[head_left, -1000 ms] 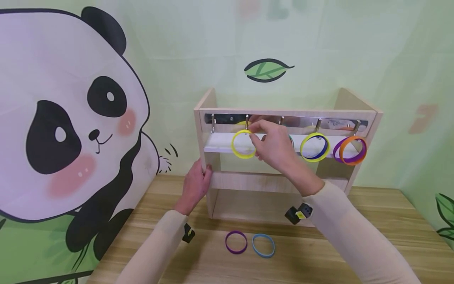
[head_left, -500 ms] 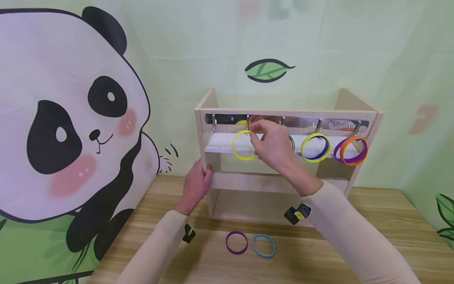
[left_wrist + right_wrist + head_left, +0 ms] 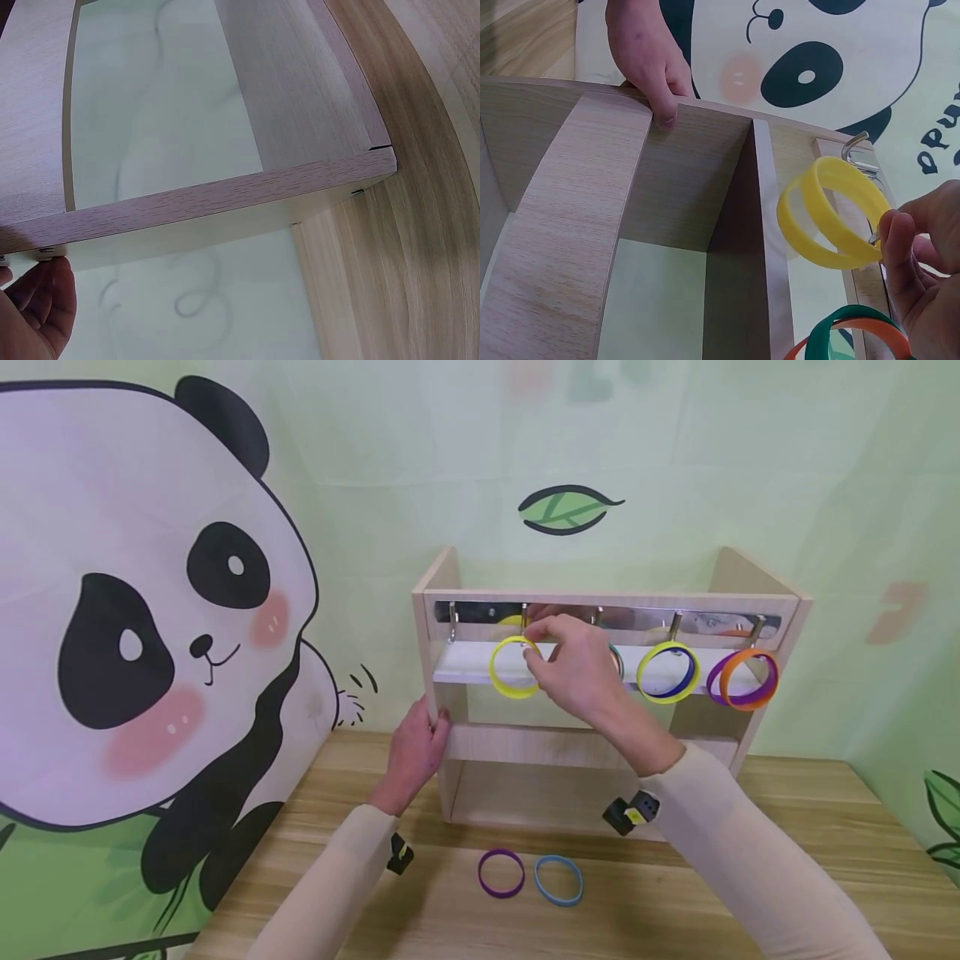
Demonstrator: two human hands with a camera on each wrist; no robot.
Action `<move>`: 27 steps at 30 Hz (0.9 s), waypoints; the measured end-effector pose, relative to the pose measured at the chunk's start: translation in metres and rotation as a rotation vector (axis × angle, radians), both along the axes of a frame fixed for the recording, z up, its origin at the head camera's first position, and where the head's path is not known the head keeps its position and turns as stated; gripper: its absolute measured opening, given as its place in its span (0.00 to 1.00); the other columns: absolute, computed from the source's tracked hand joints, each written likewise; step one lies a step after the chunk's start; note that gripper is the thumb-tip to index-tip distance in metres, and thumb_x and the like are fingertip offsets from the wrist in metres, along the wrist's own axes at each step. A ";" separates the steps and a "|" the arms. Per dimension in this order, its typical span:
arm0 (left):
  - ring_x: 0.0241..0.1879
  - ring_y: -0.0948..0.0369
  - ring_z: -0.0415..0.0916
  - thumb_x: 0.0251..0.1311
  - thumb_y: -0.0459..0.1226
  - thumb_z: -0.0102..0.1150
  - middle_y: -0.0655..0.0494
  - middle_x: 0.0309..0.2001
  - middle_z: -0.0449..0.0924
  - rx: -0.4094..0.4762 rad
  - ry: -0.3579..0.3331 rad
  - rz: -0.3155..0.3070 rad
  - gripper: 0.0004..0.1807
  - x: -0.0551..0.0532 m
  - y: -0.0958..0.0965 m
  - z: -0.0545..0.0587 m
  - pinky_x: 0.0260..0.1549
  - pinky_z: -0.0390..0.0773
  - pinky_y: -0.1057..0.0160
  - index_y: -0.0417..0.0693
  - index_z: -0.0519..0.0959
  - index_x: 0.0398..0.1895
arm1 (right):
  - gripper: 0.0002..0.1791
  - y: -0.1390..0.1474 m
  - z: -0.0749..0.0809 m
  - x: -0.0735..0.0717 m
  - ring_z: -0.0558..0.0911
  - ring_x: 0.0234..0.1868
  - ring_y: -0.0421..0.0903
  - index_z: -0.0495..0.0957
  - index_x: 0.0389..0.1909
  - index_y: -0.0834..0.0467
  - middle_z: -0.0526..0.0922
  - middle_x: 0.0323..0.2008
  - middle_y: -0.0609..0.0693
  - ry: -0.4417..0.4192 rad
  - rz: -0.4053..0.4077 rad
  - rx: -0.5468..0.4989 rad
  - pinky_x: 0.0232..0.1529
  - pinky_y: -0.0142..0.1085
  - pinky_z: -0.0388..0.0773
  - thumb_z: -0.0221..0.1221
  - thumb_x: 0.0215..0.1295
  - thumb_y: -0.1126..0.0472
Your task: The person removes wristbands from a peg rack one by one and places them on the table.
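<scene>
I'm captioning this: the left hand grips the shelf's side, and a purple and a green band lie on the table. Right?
Not green: the head view shows a light blue band beside the purple band. The rest stands.

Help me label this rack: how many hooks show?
5 on the metal rail, left to right: first hook, bare; second hook, near the right hand; third hook, partly behind that hand; fourth hook, with yellow and blue bands; fifth hook, with purple and orange bands.

A round yellow wristband (image 3: 826,211) is held upright at a metal hook (image 3: 523,617) of the wooden shelf (image 3: 517,743).
</scene>
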State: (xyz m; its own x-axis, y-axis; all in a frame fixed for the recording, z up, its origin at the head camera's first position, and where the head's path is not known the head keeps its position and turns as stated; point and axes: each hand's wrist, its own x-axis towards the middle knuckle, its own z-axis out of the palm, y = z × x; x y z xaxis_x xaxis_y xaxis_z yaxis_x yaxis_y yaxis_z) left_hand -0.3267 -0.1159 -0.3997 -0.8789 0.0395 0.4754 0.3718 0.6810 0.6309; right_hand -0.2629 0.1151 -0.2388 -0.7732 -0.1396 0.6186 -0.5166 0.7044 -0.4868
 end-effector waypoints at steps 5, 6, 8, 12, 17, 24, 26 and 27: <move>0.56 0.41 0.82 0.79 0.44 0.44 0.35 0.58 0.80 0.004 0.006 0.000 0.24 0.000 0.000 0.000 0.53 0.84 0.38 0.37 0.73 0.66 | 0.12 0.000 0.001 -0.001 0.85 0.29 0.53 0.87 0.51 0.67 0.89 0.48 0.60 0.010 0.007 -0.008 0.28 0.39 0.84 0.66 0.69 0.69; 0.55 0.41 0.81 0.79 0.44 0.44 0.35 0.58 0.80 0.004 0.007 0.000 0.24 0.000 0.000 0.000 0.53 0.84 0.38 0.37 0.73 0.66 | 0.11 0.000 0.001 -0.001 0.85 0.29 0.53 0.87 0.51 0.67 0.89 0.48 0.60 0.013 0.009 -0.012 0.28 0.39 0.84 0.66 0.69 0.69; 0.55 0.41 0.81 0.79 0.44 0.44 0.35 0.58 0.80 -0.002 0.009 0.000 0.23 0.000 0.000 0.000 0.53 0.84 0.38 0.37 0.73 0.66 | 0.11 0.000 0.001 0.000 0.85 0.29 0.53 0.87 0.50 0.67 0.89 0.48 0.60 0.015 0.011 -0.020 0.28 0.38 0.83 0.66 0.69 0.69; 0.54 0.41 0.82 0.78 0.43 0.44 0.34 0.57 0.80 -0.012 0.019 0.005 0.23 0.000 0.000 0.000 0.52 0.84 0.38 0.36 0.74 0.64 | 0.11 0.000 0.001 0.001 0.85 0.27 0.53 0.87 0.50 0.67 0.90 0.47 0.60 0.017 0.011 -0.021 0.27 0.36 0.80 0.67 0.69 0.69; 0.54 0.40 0.82 0.78 0.43 0.45 0.35 0.56 0.81 -0.011 0.025 0.008 0.23 0.001 0.001 0.001 0.52 0.84 0.38 0.36 0.74 0.64 | 0.11 0.001 -0.001 0.002 0.83 0.26 0.52 0.87 0.50 0.66 0.89 0.48 0.59 0.012 0.009 -0.021 0.26 0.35 0.77 0.66 0.70 0.68; 0.54 0.41 0.81 0.78 0.43 0.45 0.35 0.55 0.81 -0.004 0.020 0.009 0.22 0.000 0.000 0.001 0.52 0.83 0.38 0.36 0.75 0.63 | 0.10 0.003 -0.003 0.001 0.81 0.25 0.52 0.88 0.49 0.66 0.89 0.47 0.59 0.052 0.030 -0.025 0.25 0.33 0.74 0.66 0.70 0.69; 0.54 0.41 0.81 0.78 0.43 0.45 0.35 0.54 0.81 -0.003 0.019 0.009 0.22 0.000 0.000 0.001 0.52 0.83 0.38 0.36 0.75 0.62 | 0.10 0.003 -0.003 0.002 0.80 0.25 0.51 0.88 0.49 0.66 0.89 0.47 0.59 0.058 0.034 -0.026 0.25 0.33 0.73 0.65 0.70 0.69; 0.54 0.41 0.81 0.78 0.43 0.45 0.35 0.55 0.81 -0.002 0.021 0.009 0.22 0.000 0.000 0.001 0.52 0.83 0.38 0.36 0.75 0.62 | 0.10 0.003 -0.003 0.002 0.80 0.25 0.51 0.88 0.49 0.66 0.89 0.47 0.59 0.061 0.035 -0.027 0.25 0.33 0.73 0.65 0.70 0.69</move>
